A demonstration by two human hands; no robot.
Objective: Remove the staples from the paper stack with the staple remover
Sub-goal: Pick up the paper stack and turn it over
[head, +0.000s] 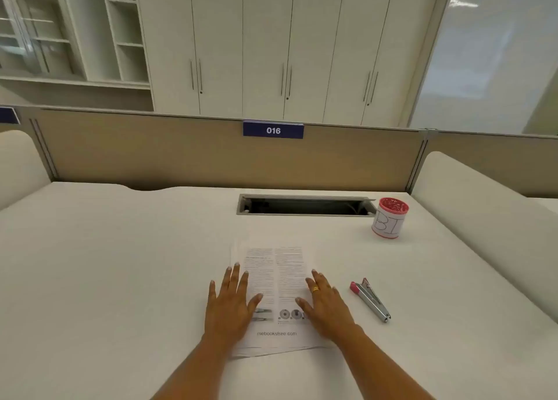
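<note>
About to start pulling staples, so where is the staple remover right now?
In the head view, the staple remover lies flat on the white desk, right of the paper stack and the right hand, nearer than the pink cup.

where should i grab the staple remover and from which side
Probably the silver shaft of the staple remover, around its middle, reached from above by the right hand, which rests on the paper just beside it. The tool lies flat on the desk, slanted, pink end farthest from the person, so a pinch across its narrow width suits, leaving the pink end free.
</note>
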